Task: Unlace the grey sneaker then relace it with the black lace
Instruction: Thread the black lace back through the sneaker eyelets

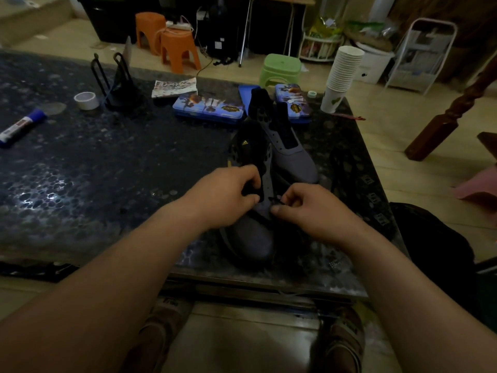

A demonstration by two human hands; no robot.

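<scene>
The big dark worktop (107, 162) is spreading out far to the left of the fingers. The grey sneaker (252, 238) is sitting on it right under the fingers, with its toe pointing back at the person. A second sneaker (293, 154) is lying just beyond the fingers. The left hand (220, 197) is gripping what looks like the shoe's dark tongue, next to the edge with the holes. The right hand (309, 208) is pinching the black lace (275, 201) tight between thumb and finger, close beside a hole. The shoe is looking soft and light, so it is probably needing that steady hold. The lace is looking thin and floppy, so pinching it near its tip is likely working best.
</scene>
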